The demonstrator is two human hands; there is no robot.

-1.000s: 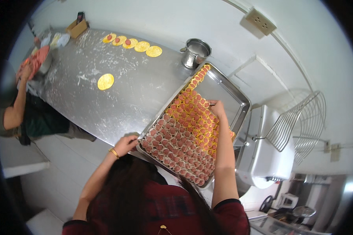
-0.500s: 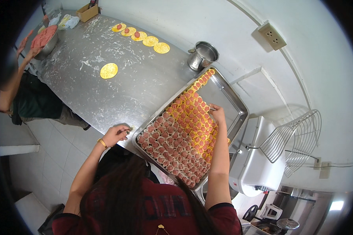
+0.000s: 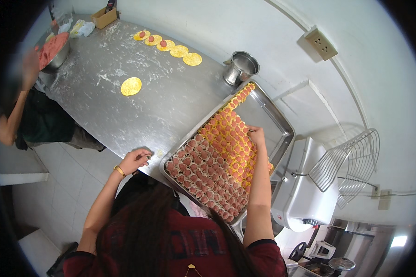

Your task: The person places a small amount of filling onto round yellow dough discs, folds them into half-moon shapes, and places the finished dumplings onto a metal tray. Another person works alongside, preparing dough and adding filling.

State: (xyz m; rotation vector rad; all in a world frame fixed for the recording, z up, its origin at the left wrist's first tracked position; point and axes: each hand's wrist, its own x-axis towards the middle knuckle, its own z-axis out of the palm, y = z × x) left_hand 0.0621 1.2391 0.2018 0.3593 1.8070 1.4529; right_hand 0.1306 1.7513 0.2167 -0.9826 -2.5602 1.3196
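Note:
My right hand (image 3: 256, 135) reaches over the metal tray (image 3: 282, 121), its fingers drawn together at the edge of the yellow-wrapped dumplings (image 3: 226, 131). What those fingers pinch, if anything, is too small to make out. Pale-wrapped dumplings (image 3: 198, 168) fill the tray's near left part, each with a pink meat centre showing. Beside the tray's near left corner, my left hand (image 3: 136, 160) is held over the table edge with curled fingers; something small seems to sit at the fingertips. A lone yellow wrapper (image 3: 131, 86) lies flat on the steel table (image 3: 166, 101).
A row of yellow wrappers (image 3: 179, 51), some topped with meat, lies along the wall side. A metal pot (image 3: 241, 67) stands behind the tray. At far left a co-worker's hand (image 3: 31, 67) is near a bowl of pink mince (image 3: 53, 50). A white machine (image 3: 305, 189) with a wire guard stands right.
My right hand stays at the dumplings' edge, its fingers drawn in more. My left hand has barely moved. The co-worker's hand by the mince bowl has moved and is blurred.

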